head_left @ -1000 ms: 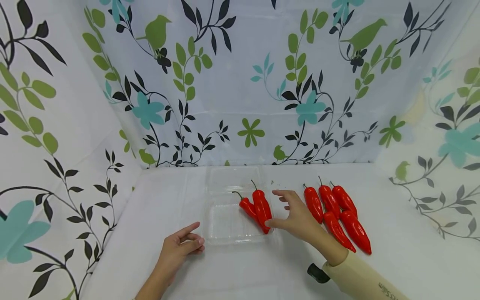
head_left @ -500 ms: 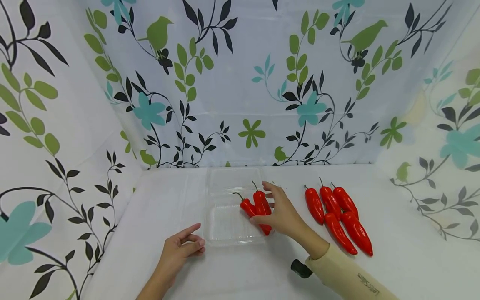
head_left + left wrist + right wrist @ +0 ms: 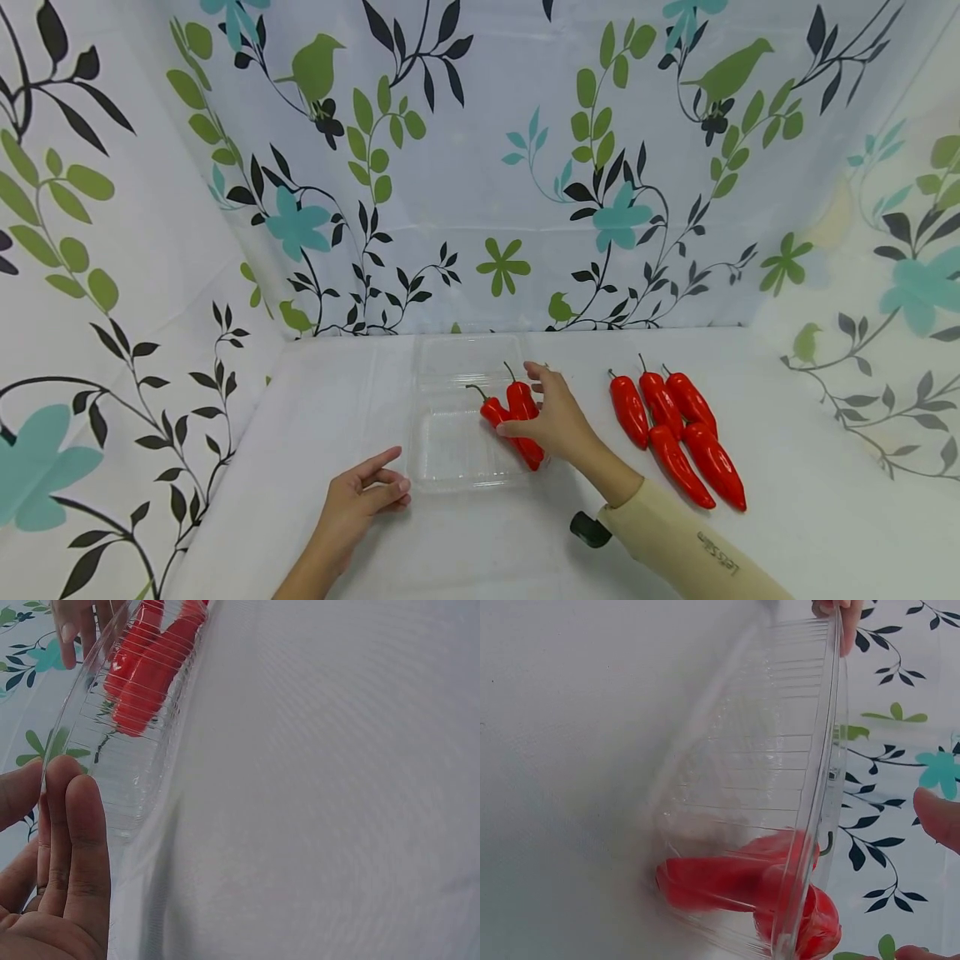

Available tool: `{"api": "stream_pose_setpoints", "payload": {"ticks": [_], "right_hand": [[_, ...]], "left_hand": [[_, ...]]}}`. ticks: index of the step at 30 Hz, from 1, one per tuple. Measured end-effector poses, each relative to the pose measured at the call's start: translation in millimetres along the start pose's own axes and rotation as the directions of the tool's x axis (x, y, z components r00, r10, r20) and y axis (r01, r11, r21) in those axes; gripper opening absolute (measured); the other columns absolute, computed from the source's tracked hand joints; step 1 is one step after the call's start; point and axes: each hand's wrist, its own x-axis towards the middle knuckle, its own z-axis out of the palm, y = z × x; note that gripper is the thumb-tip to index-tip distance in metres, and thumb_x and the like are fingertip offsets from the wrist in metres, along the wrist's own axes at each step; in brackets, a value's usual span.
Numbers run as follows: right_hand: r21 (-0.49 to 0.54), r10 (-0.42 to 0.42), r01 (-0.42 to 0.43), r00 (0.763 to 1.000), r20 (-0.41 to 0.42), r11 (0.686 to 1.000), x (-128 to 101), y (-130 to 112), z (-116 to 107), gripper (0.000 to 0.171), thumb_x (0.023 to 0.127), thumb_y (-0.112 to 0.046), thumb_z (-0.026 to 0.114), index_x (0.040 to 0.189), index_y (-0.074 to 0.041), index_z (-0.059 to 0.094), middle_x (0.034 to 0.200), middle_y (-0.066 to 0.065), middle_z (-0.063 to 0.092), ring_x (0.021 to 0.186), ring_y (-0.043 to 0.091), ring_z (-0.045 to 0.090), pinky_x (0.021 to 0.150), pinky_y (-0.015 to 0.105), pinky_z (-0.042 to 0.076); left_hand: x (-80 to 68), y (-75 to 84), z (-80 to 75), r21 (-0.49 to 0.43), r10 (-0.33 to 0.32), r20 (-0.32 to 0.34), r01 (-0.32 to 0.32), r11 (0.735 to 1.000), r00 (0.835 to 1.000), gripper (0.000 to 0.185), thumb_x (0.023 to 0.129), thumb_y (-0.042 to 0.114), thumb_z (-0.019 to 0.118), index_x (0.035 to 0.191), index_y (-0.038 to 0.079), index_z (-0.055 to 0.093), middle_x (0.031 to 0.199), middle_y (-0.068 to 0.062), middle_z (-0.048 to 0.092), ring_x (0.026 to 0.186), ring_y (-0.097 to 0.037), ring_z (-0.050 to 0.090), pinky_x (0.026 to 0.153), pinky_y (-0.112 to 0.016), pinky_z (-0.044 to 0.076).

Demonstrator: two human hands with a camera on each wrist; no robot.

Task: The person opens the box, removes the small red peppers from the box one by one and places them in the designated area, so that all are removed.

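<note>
A clear plastic tray (image 3: 450,479) lies mid-table with two red peppers (image 3: 495,412) along its right side; they show through the tray wall in the left wrist view (image 3: 146,675) and the right wrist view (image 3: 735,881). My right hand (image 3: 555,417) rests over the right-hand pepper, thumb laid across it and fingers spread fairly straight near its stem. My left hand (image 3: 363,492) lies on the cloth at the tray's front-left corner, its fingers (image 3: 67,847) relaxed against the rim and holding nothing.
Several more red peppers (image 3: 675,425) lie in a cluster on the white cloth to the right of the tray. Floral curtain walls (image 3: 480,167) close in the back and both sides. A black wrist camera (image 3: 588,529) sits on my right sleeve.
My right hand has moved left from beside the tray onto the two peppers in it. The left hand and the peppers have stayed where they were.
</note>
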Motion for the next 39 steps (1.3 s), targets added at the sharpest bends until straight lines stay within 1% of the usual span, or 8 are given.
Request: {"api": "stream_pose_setpoints", "payload": {"ticks": [6,15,19,25,30,35,39], "right_hand": [[-0.040,0.021,-0.020,1.000,0.024,0.999,3.7,4.1,6.5,0.101,0.071,-0.022,0.093,0.154,-0.009,0.037,0.144,0.016,0.047,0.133,0.039,0.046,0.087,0.052,0.060],[-0.070,0.034,-0.030,0.997,0.065,0.997,6.5,6.1,17.2,0.099,0.071,-0.015,0.092,0.153,-0.007,0.038,0.148,0.018,0.044,0.133,0.040,0.046,0.087,0.054,0.059],[-0.092,0.049,-0.039,0.993,0.109,0.995,8.1,9.5,26.0,0.096,0.070,-0.011,0.092,0.152,-0.008,0.042,0.146,0.018,0.046,0.131,0.037,0.049,0.087,0.052,0.060],[-0.124,0.047,-0.024,0.982,0.183,0.992,10.3,14.3,36.4,0.092,0.069,-0.013,0.094,0.147,-0.007,0.046,0.140,0.015,0.051,0.123,0.034,0.055,0.085,0.050,0.061],[-0.115,0.036,-0.009,0.972,0.231,0.993,10.9,15.9,41.6,0.086,0.068,-0.011,0.094,0.142,-0.005,0.050,0.133,0.014,0.056,0.119,0.034,0.058,0.085,0.050,0.061],[-0.089,0.059,-0.036,0.961,0.271,0.995,11.8,18.7,44.6,0.077,0.072,-0.010,0.091,0.139,-0.006,0.054,0.127,0.011,0.060,0.115,0.032,0.058,0.086,0.049,0.061],[-0.073,0.077,-0.059,0.955,0.285,0.996,12.1,20.7,46.3,0.073,0.074,-0.009,0.089,0.139,-0.007,0.056,0.127,0.009,0.060,0.114,0.031,0.057,0.086,0.048,0.061]], "left_hand": [[-0.8,1.3,0.6,0.005,0.002,0.002,-0.002,1.000,1.000,0.064,0.087,0.003,0.078,0.145,-0.001,0.052,0.100,-0.014,0.064,0.084,-0.027,0.073,0.082,-0.035,0.062],[-1.4,0.4,1.0,-0.001,0.003,-0.011,-0.003,1.000,1.000,0.063,0.087,0.002,0.078,0.144,-0.001,0.053,0.098,-0.014,0.064,0.083,-0.027,0.073,0.081,-0.036,0.062],[-1.7,0.0,2.2,-0.007,0.002,-0.020,-0.002,1.000,1.000,0.061,0.087,0.001,0.077,0.143,-0.002,0.054,0.096,-0.014,0.065,0.082,-0.026,0.073,0.080,-0.036,0.062],[-1.7,-0.1,3.4,-0.012,0.003,-0.026,-0.003,1.000,1.000,0.060,0.086,-0.002,0.076,0.142,-0.002,0.055,0.095,-0.014,0.065,0.081,-0.027,0.072,0.078,-0.036,0.063],[-1.2,-0.7,3.2,-0.010,-0.001,-0.030,0.000,1.000,1.000,0.060,0.086,-0.001,0.076,0.143,-0.001,0.054,0.095,-0.014,0.065,0.081,-0.027,0.072,0.078,-0.036,0.063],[-1.0,-1.4,2.3,0.001,-0.003,-0.031,0.003,1.000,1.000,0.061,0.088,0.001,0.076,0.144,-0.002,0.053,0.095,-0.013,0.065,0.082,-0.027,0.072,0.078,-0.035,0.063],[-1.1,-1.6,2.7,-0.001,-0.002,-0.033,0.002,1.000,0.999,0.061,0.087,0.000,0.076,0.144,-0.002,0.053,0.095,-0.013,0.066,0.082,-0.027,0.072,0.078,-0.036,0.063]]}}
